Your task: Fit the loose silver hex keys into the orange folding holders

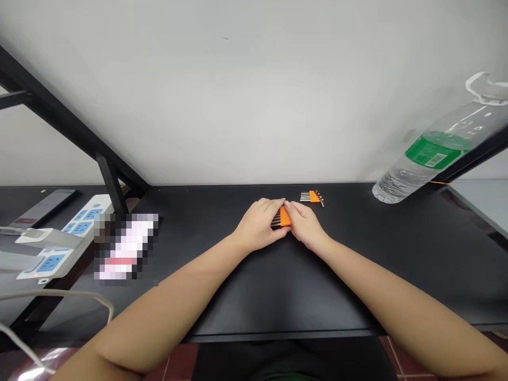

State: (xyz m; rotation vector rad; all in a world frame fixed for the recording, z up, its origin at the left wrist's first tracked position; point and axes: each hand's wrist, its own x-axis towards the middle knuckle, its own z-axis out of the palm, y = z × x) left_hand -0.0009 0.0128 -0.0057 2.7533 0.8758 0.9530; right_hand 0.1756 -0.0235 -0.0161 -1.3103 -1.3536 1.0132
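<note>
My left hand (256, 225) and my right hand (310, 227) meet above the middle of the black desk. Between them is a hex key set (286, 216) in an orange holder, its dark metal rods pointing left. The fingers and thumb of my left hand curl around the rod side. My right hand pinches the holder's right end, and its fingers hide that part. A second hex key set (314, 196) with an orange holder lies on the desk just beyond my right hand, its bent ends toward the right.
A large water bottle (432, 151) with a green label stands at the back right. On the left are a pixelated phone-like thing (129, 246), a white power strip (85, 219) with plugs and cables, and a dark phone (43, 209). Black metal frame bars (71, 119) rise at the left.
</note>
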